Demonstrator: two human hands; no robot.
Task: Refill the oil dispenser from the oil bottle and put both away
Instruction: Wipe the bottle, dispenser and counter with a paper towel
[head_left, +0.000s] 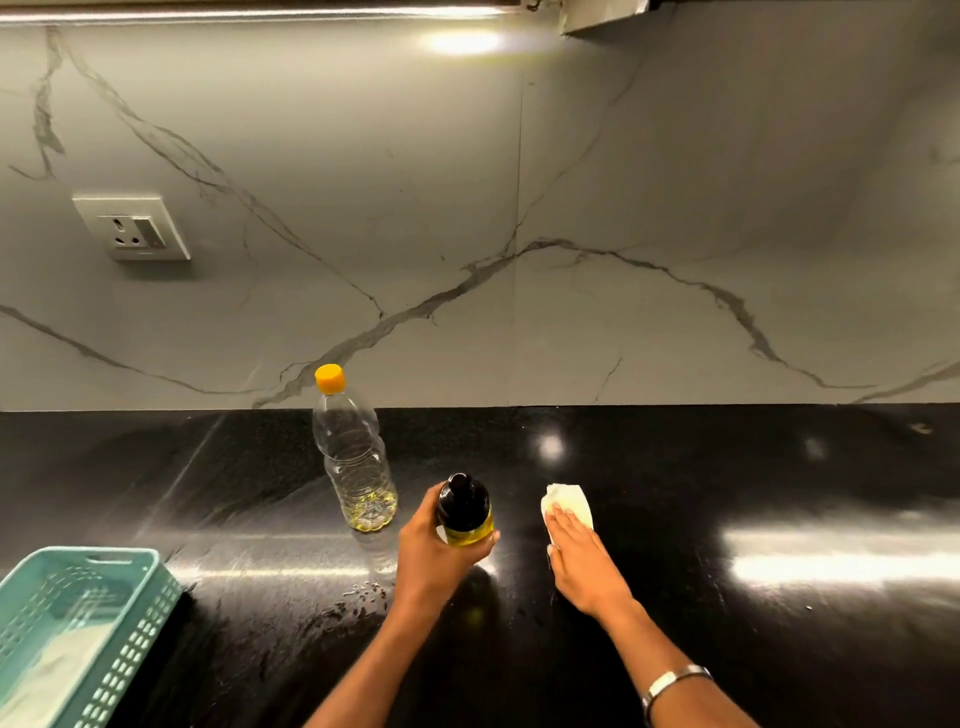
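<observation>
A clear plastic oil bottle (355, 457) with a yellow cap stands upright on the black counter (675, 467), with only a little yellow oil left at its bottom. Just right of it, my left hand (434, 556) grips the oil dispenser (465, 512), a dark-topped bottle with yellow oil showing in its lower part. It is tilted slightly toward me. My right hand (582, 561) lies flat, fingers together, pressing a white cloth (569, 504) onto the counter to the right of the dispenser.
A teal perforated plastic basket (78, 629) sits at the near left corner. Small dark specks and wet smears (363, 597) lie on the counter in front of the oil bottle. A marble backsplash with a wall socket (132, 227) rises behind.
</observation>
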